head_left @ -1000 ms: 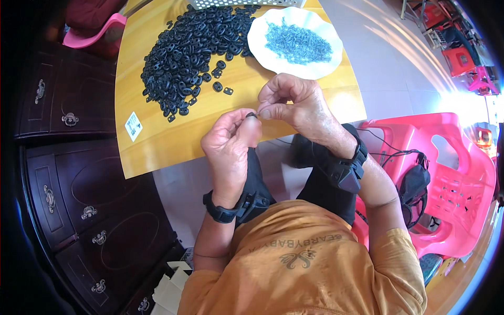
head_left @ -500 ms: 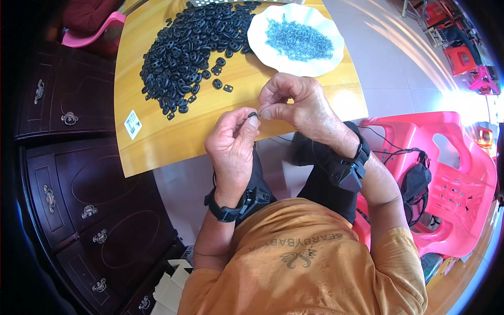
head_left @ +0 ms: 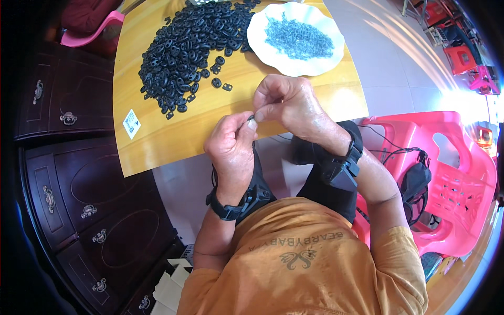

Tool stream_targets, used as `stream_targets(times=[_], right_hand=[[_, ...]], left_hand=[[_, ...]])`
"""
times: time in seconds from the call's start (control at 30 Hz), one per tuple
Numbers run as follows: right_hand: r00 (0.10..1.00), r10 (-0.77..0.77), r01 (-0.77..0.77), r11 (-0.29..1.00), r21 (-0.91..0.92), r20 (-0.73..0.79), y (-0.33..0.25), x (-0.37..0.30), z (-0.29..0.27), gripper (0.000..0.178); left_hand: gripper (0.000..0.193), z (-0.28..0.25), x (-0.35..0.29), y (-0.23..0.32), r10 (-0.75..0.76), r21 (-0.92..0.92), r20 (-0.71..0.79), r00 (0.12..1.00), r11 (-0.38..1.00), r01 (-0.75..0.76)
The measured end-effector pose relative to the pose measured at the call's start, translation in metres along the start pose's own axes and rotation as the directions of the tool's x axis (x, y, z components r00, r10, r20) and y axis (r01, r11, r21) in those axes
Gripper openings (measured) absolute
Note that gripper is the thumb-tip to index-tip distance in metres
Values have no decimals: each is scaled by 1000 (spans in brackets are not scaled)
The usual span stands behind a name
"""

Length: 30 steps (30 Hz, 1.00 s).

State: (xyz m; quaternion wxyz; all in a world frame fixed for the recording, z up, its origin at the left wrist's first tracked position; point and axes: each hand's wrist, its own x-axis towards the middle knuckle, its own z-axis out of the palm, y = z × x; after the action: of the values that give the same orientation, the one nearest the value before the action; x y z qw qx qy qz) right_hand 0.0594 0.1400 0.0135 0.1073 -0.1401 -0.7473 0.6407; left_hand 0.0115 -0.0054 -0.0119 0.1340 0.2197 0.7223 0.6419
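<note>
Over the near edge of the yellow wooden table [head_left: 157,144], my left hand [head_left: 231,140] pinches a small black plastic piece [head_left: 251,117] between thumb and forefinger. Most of that piece is covered by the fingertips. My right hand [head_left: 294,109] is closed against it from the right, thumb and forefinger together at the piece's end; whatever they hold is hidden. A large heap of black two-hole plastic pieces [head_left: 189,52] spreads over the far left of the table. Right of it stands a white scalloped plate [head_left: 258,51] with a mound of tiny grey, wiry-looking parts [head_left: 299,39].
A few loose black pieces [head_left: 216,82] lie between the heap and my hands. A white label [head_left: 131,124] is on the table's left side. Dark drawer cabinets [head_left: 94,184] stand at left. A pink plastic chair [head_left: 451,184] at right bears a black bag [head_left: 416,181] and cables.
My right hand has shifted slightly left, closer onto the black piece. Its fingertips now cover more of it. My left hand keeps its pinch.
</note>
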Motion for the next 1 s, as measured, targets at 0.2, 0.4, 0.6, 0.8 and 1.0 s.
stream_targets(times=[0.2,0.4,0.6,0.8,1.0], right_hand=[[1000,24,-24,990,-137,-7,-2,5,11,12],[987,-156,156,906,-394,32,-12,12,25,10],[961,-275,221,809,-544,-19,-6,38,29,11],[920,-386,228,389,-893,67,14,78,53,9],[864,-488,314,327,-891,125,19,84,63,10]], left_hand=[[12,-5,1,-9,-49,-77,-45,998,996,45],[12,-17,4,-15,-145,-328,-62,987,938,117],[13,-33,15,-9,-266,-463,-65,962,862,207],[14,-44,20,-7,-285,-526,-137,949,832,175],[15,-50,20,-7,-288,-546,-139,947,820,169]])
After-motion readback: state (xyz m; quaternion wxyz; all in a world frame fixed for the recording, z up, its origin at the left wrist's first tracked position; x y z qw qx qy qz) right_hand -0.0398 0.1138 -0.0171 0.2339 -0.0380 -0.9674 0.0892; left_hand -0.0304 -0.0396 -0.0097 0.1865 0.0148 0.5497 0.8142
